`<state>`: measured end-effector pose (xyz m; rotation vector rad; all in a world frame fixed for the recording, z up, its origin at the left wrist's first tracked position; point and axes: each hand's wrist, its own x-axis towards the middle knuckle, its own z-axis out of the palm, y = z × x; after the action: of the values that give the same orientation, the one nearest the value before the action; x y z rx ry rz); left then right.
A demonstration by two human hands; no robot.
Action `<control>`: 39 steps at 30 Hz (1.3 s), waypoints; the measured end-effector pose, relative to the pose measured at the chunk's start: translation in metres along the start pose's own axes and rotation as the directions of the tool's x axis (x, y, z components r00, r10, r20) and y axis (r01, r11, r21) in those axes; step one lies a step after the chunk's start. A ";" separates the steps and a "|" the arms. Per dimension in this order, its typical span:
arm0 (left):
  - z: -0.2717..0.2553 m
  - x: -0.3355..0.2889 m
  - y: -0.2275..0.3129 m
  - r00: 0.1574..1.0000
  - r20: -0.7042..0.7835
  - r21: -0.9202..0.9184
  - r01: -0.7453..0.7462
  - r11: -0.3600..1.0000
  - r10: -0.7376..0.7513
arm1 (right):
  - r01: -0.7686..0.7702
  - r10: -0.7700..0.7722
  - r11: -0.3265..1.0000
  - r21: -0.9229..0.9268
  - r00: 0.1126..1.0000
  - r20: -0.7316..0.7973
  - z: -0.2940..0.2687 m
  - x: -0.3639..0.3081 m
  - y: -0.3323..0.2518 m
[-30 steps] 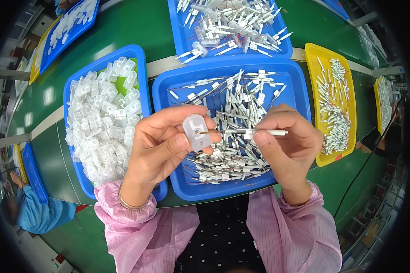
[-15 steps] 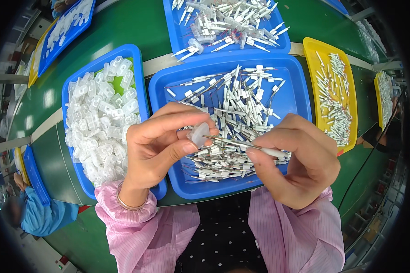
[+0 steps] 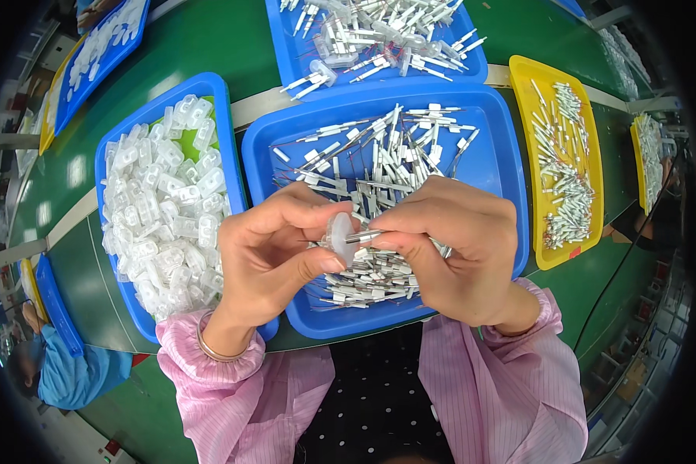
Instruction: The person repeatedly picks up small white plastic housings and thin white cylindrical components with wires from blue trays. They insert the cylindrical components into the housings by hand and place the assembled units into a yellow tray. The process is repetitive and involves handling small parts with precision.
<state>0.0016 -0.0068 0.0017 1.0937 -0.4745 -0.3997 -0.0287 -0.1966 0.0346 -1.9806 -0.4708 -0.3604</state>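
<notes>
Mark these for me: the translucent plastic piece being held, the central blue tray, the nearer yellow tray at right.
Translucent plastic piece (image 3: 342, 237): head view, on its face.
Central blue tray (image 3: 493, 166): head view, on bare floor near its right side.
Nearer yellow tray (image 3: 529, 170): head view, on its left wall.

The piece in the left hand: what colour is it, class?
The piece is translucent, cloudy white; the head view shows it best.

Caps (image 3: 162, 193) lie in the left tray (image 3: 229, 127), rods (image 3: 398, 162) in the middle tray (image 3: 483, 166).
</notes>
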 end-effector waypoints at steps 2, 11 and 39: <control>0.003 -0.001 0.002 0.998 -0.017 0.144 -0.062 0.988 0.065 | -0.010 0.009 0.997 -0.074 1.000 -0.016 0.002 -0.002 -0.002; 0.015 0.003 0.007 0.999 -0.037 0.262 -0.022 0.965 0.032 | -0.011 0.010 0.999 0.049 0.999 0.033 -0.009 -0.012 0.001; 0.001 0.006 0.002 0.981 -0.150 0.081 0.137 0.987 -0.123 | -0.170 0.588 0.158 -0.973 0.808 -0.046 -0.200 -0.032 0.148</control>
<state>0.0058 -0.0104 0.0047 1.2374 -0.2955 -0.4129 0.0040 -0.4411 -0.0095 -3.3465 0.2213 0.1607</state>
